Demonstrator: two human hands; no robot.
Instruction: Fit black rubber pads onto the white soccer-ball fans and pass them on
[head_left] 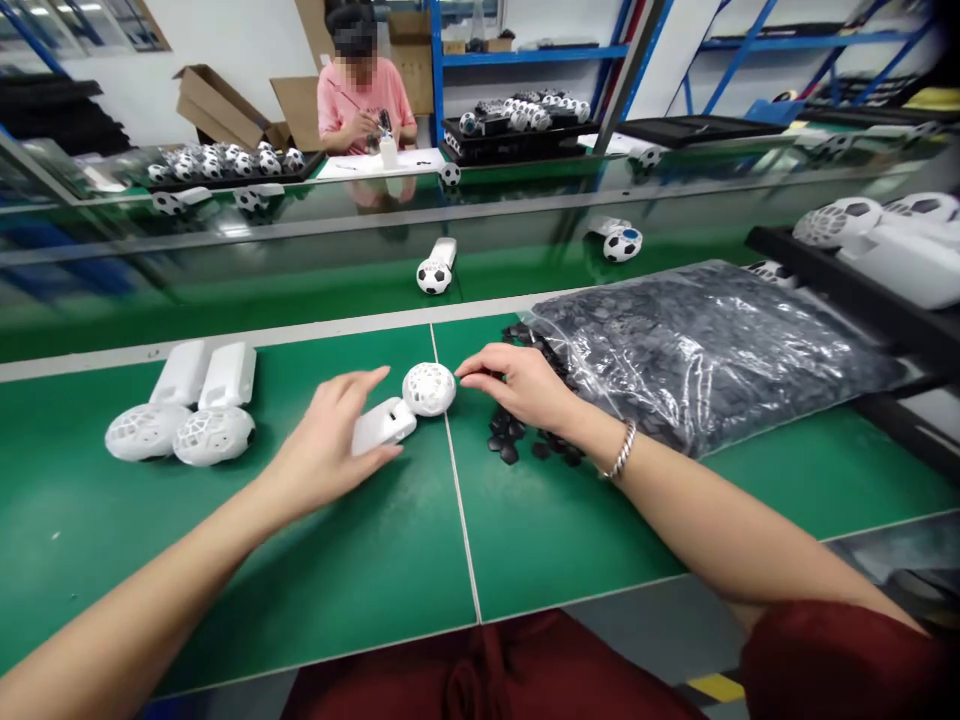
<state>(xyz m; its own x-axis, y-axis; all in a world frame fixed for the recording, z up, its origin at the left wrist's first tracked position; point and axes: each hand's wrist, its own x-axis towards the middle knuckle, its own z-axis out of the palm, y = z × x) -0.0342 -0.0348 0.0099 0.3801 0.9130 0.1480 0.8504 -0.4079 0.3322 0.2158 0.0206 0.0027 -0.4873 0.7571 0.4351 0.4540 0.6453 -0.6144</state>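
A white plastic piece with a rounded, web-patterned ball head (429, 389) and a box-shaped body (386, 425) lies on the green table in front of me. My left hand (330, 430) is around the far end of the body, thumb and fingers spread apart on either side; whether the palm touches it is hidden. Close to the right side of the ball head, my right hand (517, 385) has thumb and forefinger pinched together. Anything between those fingertips is too small to make out. Small black pieces (508, 440) lie scattered beneath and beside the right hand.
Two similar white pieces (214, 435) stand at left. A large clear bag of black pieces (720, 340) lies at right, beside a black tray (840, 280) of white parts. Beyond a ledge, finished-looking football pieces (435, 275) rest on a green belt. Opposite sits a person in pink (367, 100).
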